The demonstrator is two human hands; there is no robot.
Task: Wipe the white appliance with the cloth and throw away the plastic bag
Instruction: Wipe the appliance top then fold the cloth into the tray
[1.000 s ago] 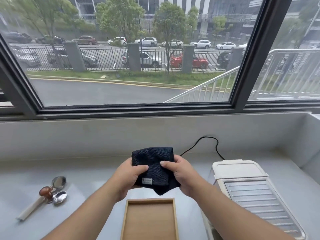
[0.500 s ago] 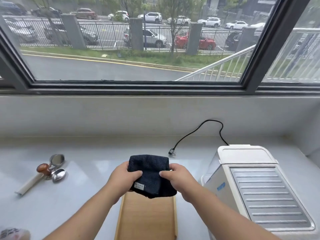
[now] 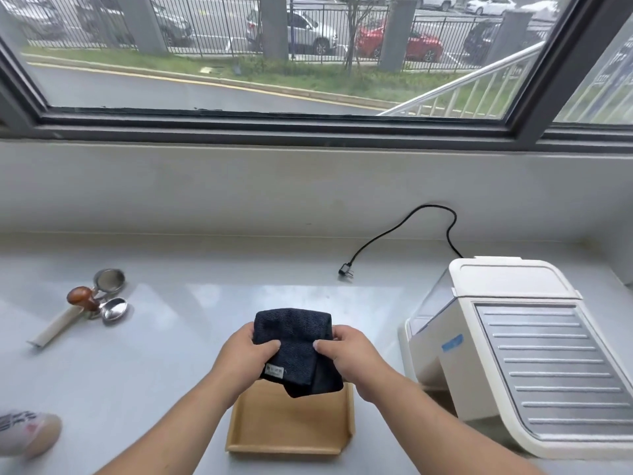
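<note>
A folded dark cloth [image 3: 294,341] with a small label is held in front of me above the counter. My left hand [image 3: 247,356] grips its left edge and my right hand [image 3: 352,358] grips its right edge. The white appliance [image 3: 507,351] with a ribbed metal top stands on the counter to the right, apart from both hands. A plastic bag [image 3: 24,433] with printed contents lies at the left edge, partly cut off.
A shallow wooden tray [image 3: 291,426] sits right below the cloth. Metal scoops and a wooden-knobbed tool [image 3: 92,303] lie at the left. The appliance's black cord and plug [image 3: 346,271] trail across the back of the grey counter [image 3: 205,303], under a wide window.
The view has tilted down, bringing the bag and more of the appliance into sight. Both hands have lowered the cloth toward the wooden tray, still holding it the same way.
</note>
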